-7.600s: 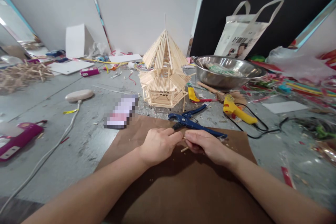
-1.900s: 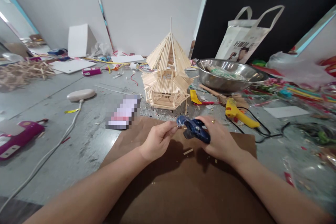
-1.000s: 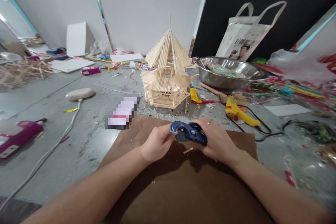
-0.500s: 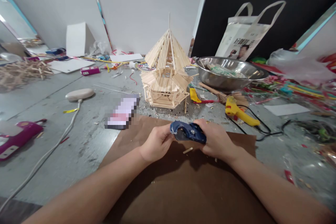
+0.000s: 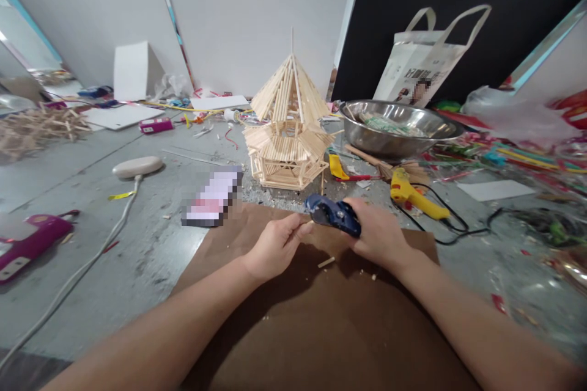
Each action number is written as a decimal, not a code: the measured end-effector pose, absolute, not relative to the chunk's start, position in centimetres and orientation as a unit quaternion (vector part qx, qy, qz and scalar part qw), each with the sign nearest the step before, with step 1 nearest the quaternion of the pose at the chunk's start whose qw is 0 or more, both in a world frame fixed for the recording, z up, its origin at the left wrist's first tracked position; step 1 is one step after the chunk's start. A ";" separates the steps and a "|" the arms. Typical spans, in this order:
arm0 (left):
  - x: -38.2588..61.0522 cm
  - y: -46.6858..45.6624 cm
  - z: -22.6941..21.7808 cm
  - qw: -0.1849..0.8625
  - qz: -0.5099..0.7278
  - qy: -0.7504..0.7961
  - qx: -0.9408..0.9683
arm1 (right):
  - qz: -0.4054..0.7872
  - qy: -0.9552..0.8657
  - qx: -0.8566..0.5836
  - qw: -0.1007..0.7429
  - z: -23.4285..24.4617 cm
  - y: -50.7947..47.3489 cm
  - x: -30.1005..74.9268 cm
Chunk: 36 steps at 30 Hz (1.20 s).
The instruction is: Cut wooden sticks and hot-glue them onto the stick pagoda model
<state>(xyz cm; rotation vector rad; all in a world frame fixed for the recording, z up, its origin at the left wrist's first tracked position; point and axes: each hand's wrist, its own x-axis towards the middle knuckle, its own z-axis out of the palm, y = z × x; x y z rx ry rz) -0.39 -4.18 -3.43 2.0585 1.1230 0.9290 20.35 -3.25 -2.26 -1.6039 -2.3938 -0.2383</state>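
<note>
The right hand point(image 5: 380, 235) is closed around the handles of a blue cutter point(image 5: 332, 215) and holds it just above the brown paper point(image 5: 321, 330), with the head of the tool pointing toward the left hand point(image 5: 275, 247). The left hand has thumb and fingers pinched together on a thin pale stick point(image 5: 312, 222), of which only a very small end shows, right at the head of the cutter; whether the blade touches the stick I cannot tell. Both hands are almost touching each other. Just below them, between the two wrists, one short stick piece point(image 5: 326, 262) lies loose on the paper, with some small crumbs near it. Directly beyond the hands stands a small tower model point(image 5: 288, 128) made of wooden sticks, upright on the grey surface. Beyond the right hand and a little to its right lies a yellow glue gun point(image 5: 415, 194) with a black cable, and further behind it a steel bowl point(image 5: 398, 128). Beyond the left hand, to its left, lies a flat blurred object point(image 5: 211, 197)
</note>
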 end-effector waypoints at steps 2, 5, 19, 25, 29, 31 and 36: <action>-0.4 -4.0 -3.4 0.308 0.337 0.441 0.773 | -0.105 -0.818 -0.547 0.145 -2.2 -2.7 21.0; -0.6 -3.6 -3.5 0.283 0.311 0.471 0.776 | -0.098 -0.844 -0.503 0.156 -2.1 -2.1 21.8; -2.3 -1.0 -5.4 0.077 0.236 0.522 0.816 | 0.016 -0.899 -0.434 0.060 -2.0 -1.7 23.3; -2.5 -0.9 -5.2 0.081 0.253 0.507 0.820 | 0.033 -0.895 -0.444 0.030 -1.8 -1.7 23.4; -2.3 -1.0 -4.7 0.108 0.301 0.507 0.801 | 0.048 -0.894 -0.443 0.040 -1.8 -1.5 23.2; -2.2 -1.0 -4.6 0.128 0.331 0.505 0.786 | 0.048 -0.882 -0.466 0.061 -1.6 -1.3 23.0; -1.9 -1.5 -4.6 0.225 0.371 0.484 0.760 | 0.012 -0.814 -0.574 0.084 -0.1 -0.5 21.5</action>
